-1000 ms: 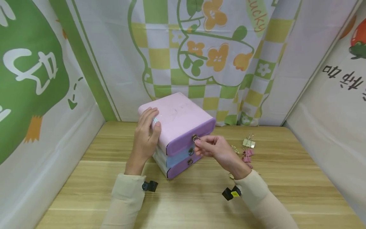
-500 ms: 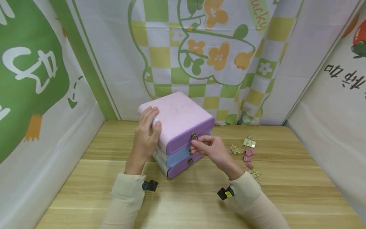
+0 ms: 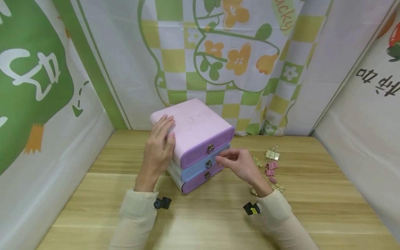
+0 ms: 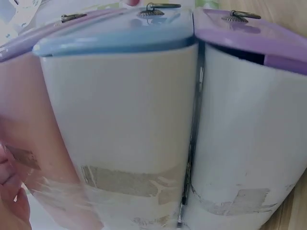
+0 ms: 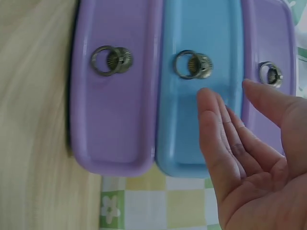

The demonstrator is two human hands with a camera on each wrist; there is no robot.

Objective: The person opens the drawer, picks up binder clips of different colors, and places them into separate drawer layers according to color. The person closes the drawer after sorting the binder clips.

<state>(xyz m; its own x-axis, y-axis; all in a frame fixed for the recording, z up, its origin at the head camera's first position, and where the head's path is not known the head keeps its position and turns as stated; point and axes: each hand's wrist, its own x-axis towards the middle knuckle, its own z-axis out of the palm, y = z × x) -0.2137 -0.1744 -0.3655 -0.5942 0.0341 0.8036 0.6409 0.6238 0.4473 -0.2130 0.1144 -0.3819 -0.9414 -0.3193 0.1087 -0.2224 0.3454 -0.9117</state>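
A small chest of three stacked drawers [image 3: 197, 128] stands at an angle on the table, pink on top. Its top front [image 3: 195, 156] is purple, the middle front [image 5: 201, 129] blue, the bottom front [image 5: 115, 139] purple. Each carries a brass ring pull [image 5: 184, 64]. My left hand [image 3: 156, 147] rests on the chest's upper left edge, fingers extended over the top. Just in front of the blue drawer, to the right of the pulls, my right hand [image 3: 239, 165] holds nothing. In the right wrist view its thumb [image 5: 264, 100] and fingers [image 5: 216, 134] stand apart.
Right of the chest, gold binder clips [image 3: 273, 155] and pink binder clips [image 3: 271, 167] lie on the wooden table [image 3: 312, 194]. A patterned curtain [image 3: 243, 104] hangs close behind the chest. Worn tape [image 4: 124, 182] shows on the chest's side.
My right hand has let go of the top drawer's ring pull and moved down, then slightly right, with thumb and fingers parted. My left hand stays on the chest.
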